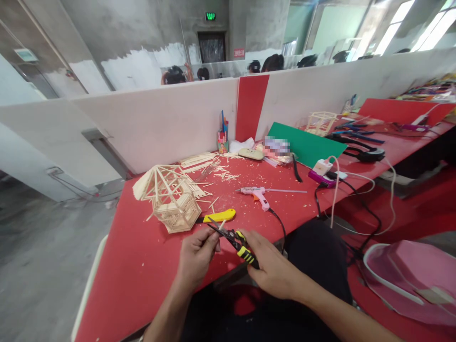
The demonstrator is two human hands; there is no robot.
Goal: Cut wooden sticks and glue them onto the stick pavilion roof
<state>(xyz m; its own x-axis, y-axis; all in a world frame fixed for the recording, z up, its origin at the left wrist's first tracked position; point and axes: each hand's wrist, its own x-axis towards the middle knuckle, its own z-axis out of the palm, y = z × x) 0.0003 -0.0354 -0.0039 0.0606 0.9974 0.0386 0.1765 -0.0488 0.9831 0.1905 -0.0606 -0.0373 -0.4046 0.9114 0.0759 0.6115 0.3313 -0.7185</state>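
Observation:
My left hand (197, 251) is closed in a pinch at the table's front edge. A short pale wooden stick (223, 224) pokes up by its fingertips, between the parted blades of the scissors. My right hand (272, 261) is wrapped around the black-and-yellow handles of these scissors (245, 251), whose dark blades point left toward my left fingers. Just beyond lies a yellow utility knife (221, 216). To the left stands a small model building (176, 209) made of thin wooden sticks, with an open-framed, sloping roof partly covered at its left side.
On the red table (117, 285) are loose wooden sticks (197, 161), a pink glue gun (258, 194) with its cord trailing toward me, and a purple power strip (322, 178). A green board (302, 145) leans behind. A white partition (171, 123) runs along the back, with people beyond.

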